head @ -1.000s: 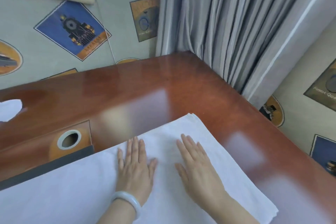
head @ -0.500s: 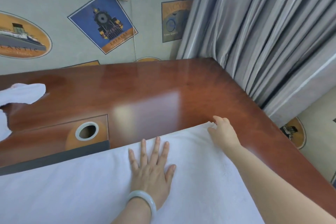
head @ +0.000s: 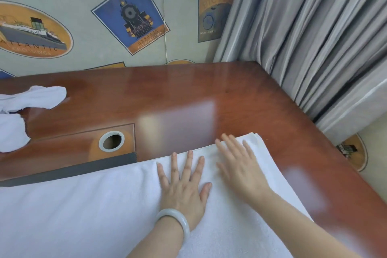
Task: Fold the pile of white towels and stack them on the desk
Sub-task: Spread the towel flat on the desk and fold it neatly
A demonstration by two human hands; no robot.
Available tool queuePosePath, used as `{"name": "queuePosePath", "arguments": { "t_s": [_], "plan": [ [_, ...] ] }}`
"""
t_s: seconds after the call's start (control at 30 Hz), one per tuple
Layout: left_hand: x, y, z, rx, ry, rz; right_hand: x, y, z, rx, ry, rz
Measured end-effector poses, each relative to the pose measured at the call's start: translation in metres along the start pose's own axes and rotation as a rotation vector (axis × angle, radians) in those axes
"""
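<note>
Both hands, left hand (head: 184,191) and right hand (head: 240,170), press flat on the towel (head: 88,211).

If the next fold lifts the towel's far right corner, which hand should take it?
Right, probably. The right hand lies flat on the towel, fingertips close to that corner. The left hand, flat nearer the middle, can pin the cloth.

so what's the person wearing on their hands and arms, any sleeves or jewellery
The left hand has a smooth, pale grey-white bangle, thick and rounded like jade, around its wrist. The right hand wears nothing at the wrist. No sleeves, gloves or watch show on either arm as far as the frame reaches. No rings are visible, though the right hand's fingers are blurred.
</note>
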State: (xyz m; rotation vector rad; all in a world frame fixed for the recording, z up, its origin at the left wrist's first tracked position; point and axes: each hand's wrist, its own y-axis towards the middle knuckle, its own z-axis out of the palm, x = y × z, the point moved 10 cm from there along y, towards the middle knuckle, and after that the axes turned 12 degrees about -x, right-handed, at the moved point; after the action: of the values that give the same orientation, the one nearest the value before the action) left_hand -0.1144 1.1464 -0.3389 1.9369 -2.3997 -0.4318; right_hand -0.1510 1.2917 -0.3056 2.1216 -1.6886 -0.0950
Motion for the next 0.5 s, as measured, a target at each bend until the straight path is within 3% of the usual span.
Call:
{"name": "queuePosePath", "arguments": {
  "t_s": [0.03,0.1,0.17,0.23,0.33,0.43,0.5],
  "plan": [
    [0.0,0.0,0.001,0.007,0.001,0.001,-0.008,-0.011,0.012,0.099,-0.066,0.015],
    [0.0,0.001,0.001,0.017,-0.001,0.003,-0.058,-0.018,0.008,0.125,-0.195,0.206],
    [0.0,0.0,0.0,0.019,0.006,-0.001,-0.101,-0.027,0.003,0.185,-0.193,0.384],
    [0.0,-0.002,0.0,0.026,0.0,-0.001,-0.111,-0.028,-0.003,0.247,-0.165,0.413],
    [0.0,-0.002,-0.001,0.034,-0.011,-0.013,-0.076,-0.013,-0.012,0.155,-0.246,0.323],
    [-0.001,-0.001,0.001,0.035,-0.026,-0.003,0.014,-0.007,0.008,0.11,-0.08,0.026],
    [0.005,-0.001,0.0,0.028,-0.018,0.033,0.04,-0.015,0.028,0.179,-0.026,-0.038]
  ]
}}
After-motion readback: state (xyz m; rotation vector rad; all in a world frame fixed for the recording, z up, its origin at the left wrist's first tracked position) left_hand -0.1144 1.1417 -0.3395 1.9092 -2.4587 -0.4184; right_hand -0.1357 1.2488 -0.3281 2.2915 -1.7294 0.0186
